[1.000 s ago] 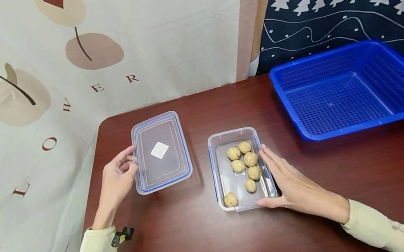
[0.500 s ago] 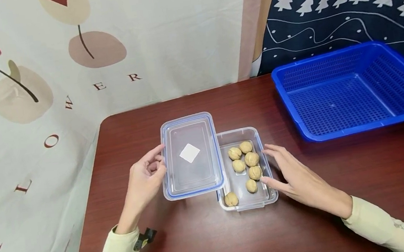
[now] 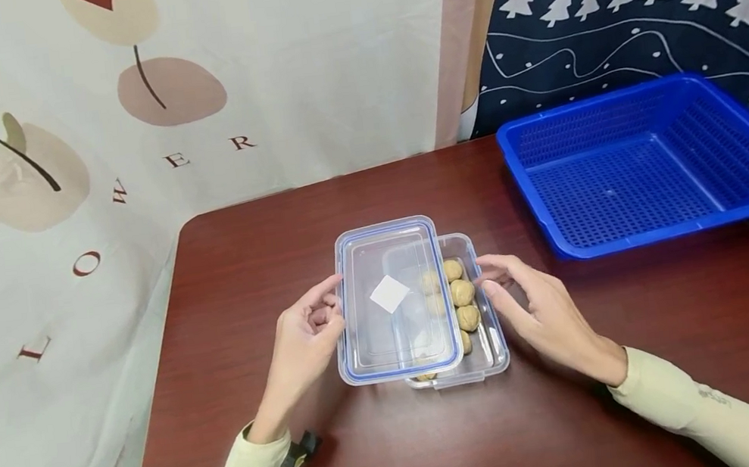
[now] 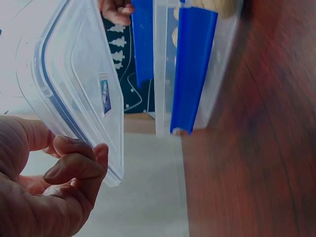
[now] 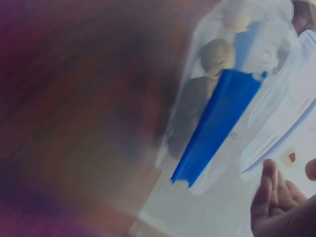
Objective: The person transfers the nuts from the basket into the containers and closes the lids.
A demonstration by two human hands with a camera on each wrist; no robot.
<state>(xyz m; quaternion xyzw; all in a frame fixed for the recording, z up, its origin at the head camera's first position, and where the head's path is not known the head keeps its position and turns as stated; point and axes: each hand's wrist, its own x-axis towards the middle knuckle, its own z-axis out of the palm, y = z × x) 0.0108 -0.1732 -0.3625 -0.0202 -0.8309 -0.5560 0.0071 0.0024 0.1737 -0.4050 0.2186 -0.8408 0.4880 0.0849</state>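
My left hand pinches the left edge of a clear plastic lid with a blue seal and a white square label. The lid hangs over the left part of a clear food container on the table. Inside lie several walnuts, some seen through the lid. My right hand is at the container's right rim, thumb and fingers apart, holding nothing. From the left wrist, the lid stands tilted and raised beside the container's blue latch. The right wrist view shows another blue latch on the container's side.
A blue perforated basket stands at the back right of the dark red wooden table. Behind the table hang a white flower-print curtain and a dark cloth with white trees.
My left hand has carried the lid rightward from beside the container to over its left part. My right hand has let its touch on the container's side go and its fingers have drawn in.
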